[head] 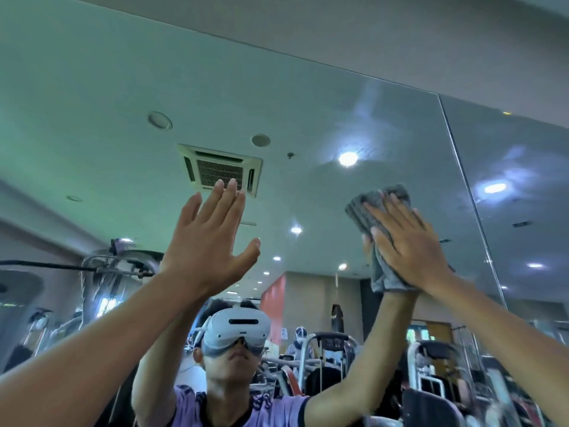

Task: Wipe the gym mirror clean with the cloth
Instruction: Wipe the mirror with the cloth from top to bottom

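The gym mirror [308, 118] fills the wall in front of me and reflects the ceiling, the gym and me. My right hand [409, 245] is raised high with straight fingers and presses a folded grey cloth [374, 208] flat against the glass. The cloth's lower end hangs out below my palm. My left hand [209, 238] is held up to the left, fingers straight and together, flat at the mirror; whether it touches the glass I cannot tell. It holds nothing.
A vertical seam [471, 195] splits this mirror panel from another panel [523, 167] to the right. The wall strip above the mirror [369, 32] runs across the top. Reflected weight machines [332, 359] and a punching bag stand behind me.
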Demonstrator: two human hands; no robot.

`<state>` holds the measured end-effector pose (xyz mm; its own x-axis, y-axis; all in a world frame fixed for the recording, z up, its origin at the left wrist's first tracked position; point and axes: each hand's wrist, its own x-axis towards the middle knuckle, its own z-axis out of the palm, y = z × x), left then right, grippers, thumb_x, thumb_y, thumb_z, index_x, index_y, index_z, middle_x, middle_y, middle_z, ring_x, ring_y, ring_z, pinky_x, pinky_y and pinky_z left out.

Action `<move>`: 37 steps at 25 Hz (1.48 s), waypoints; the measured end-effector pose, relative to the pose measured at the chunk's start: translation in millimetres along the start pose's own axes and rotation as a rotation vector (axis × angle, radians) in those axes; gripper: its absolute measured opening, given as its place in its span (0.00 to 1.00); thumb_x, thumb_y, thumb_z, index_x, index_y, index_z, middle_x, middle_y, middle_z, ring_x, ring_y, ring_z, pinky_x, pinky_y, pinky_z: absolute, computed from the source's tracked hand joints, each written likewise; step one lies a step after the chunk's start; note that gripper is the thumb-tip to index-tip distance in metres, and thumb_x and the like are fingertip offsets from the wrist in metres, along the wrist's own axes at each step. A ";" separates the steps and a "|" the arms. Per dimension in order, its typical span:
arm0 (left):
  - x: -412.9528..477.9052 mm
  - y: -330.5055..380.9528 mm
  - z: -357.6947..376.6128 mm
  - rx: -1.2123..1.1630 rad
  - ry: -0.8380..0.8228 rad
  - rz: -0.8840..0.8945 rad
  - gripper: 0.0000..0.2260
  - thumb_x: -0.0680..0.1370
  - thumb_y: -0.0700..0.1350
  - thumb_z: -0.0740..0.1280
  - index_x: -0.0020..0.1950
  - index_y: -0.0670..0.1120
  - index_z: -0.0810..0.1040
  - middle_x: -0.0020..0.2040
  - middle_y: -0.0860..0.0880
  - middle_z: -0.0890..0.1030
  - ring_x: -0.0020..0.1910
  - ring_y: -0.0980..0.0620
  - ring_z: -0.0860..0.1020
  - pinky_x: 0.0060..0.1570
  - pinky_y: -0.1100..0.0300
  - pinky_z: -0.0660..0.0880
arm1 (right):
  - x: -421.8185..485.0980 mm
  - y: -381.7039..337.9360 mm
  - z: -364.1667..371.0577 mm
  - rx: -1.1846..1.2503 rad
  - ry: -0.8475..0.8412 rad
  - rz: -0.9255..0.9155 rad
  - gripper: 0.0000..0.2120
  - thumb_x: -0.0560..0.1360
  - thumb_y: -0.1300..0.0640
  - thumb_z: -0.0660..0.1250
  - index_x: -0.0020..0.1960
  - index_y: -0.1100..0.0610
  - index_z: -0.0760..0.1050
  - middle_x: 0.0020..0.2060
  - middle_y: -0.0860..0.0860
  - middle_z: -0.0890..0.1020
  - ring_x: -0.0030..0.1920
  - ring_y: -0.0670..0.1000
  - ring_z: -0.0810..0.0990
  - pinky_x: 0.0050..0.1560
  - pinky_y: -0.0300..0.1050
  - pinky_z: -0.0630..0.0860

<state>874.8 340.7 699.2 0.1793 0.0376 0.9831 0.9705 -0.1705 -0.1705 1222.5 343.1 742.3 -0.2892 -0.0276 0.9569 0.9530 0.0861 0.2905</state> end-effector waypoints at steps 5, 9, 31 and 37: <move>-1.3 1.4 1.3 -0.040 0.057 -0.030 0.37 0.75 0.66 0.40 0.80 0.48 0.41 0.80 0.51 0.39 0.79 0.55 0.39 0.76 0.51 0.38 | 56.7 -97.3 7.6 0.079 0.064 0.431 0.30 0.79 0.43 0.42 0.80 0.48 0.55 0.80 0.51 0.53 0.80 0.53 0.50 0.77 0.60 0.47; 4.6 -9.2 0.3 0.061 0.073 0.042 0.37 0.76 0.65 0.46 0.80 0.45 0.57 0.81 0.47 0.57 0.79 0.49 0.57 0.71 0.50 0.50 | 16.9 -82.7 6.6 0.040 0.001 -0.194 0.26 0.81 0.44 0.45 0.79 0.45 0.56 0.78 0.49 0.59 0.78 0.50 0.55 0.75 0.55 0.51; -4.8 -149.2 -21.8 0.024 0.084 0.164 0.35 0.78 0.62 0.46 0.79 0.43 0.61 0.80 0.46 0.60 0.79 0.51 0.57 0.73 0.55 0.49 | 164.2 -220.7 10.9 0.104 0.075 0.411 0.26 0.81 0.49 0.49 0.78 0.51 0.60 0.78 0.52 0.60 0.78 0.54 0.56 0.76 0.59 0.53; -13.9 -145.8 -24.3 -0.077 0.057 0.101 0.37 0.76 0.61 0.37 0.82 0.44 0.47 0.82 0.47 0.46 0.81 0.52 0.44 0.77 0.52 0.41 | 73.6 -223.4 9.0 0.025 -0.054 -0.357 0.26 0.80 0.51 0.52 0.77 0.51 0.62 0.77 0.49 0.59 0.78 0.50 0.56 0.76 0.54 0.52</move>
<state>726.9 341.1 711.9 0.2634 -0.0392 0.9639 0.9324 -0.2459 -0.2648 987.5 330.8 747.8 -0.6088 -0.0078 0.7933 0.7884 0.1051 0.6061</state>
